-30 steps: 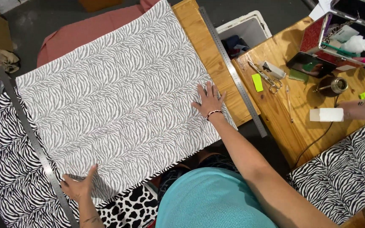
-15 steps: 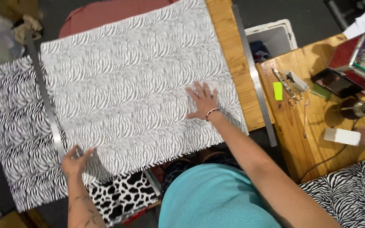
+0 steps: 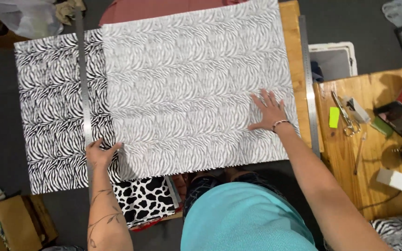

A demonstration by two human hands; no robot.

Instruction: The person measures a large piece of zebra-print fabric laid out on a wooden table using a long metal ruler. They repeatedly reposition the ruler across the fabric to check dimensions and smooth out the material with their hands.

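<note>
Left hand [image 3: 99,153] is closed over the lower end of a long steel ruler [image 3: 83,88], which runs up the left edge of the pale zebra-print fabric sheet [image 3: 187,88]; the tattooed forearm extends straight up from the bottom of the view. Right hand [image 3: 270,111] grasps nothing: it lies flat, fingers spread, palm down on the sheet's right portion, arm reaching diagonally. Bold zebra-print fabric [image 3: 52,111] lies beneath at left. A second steel ruler [image 3: 307,83] lies along the wooden table edge [image 3: 292,42].
</note>
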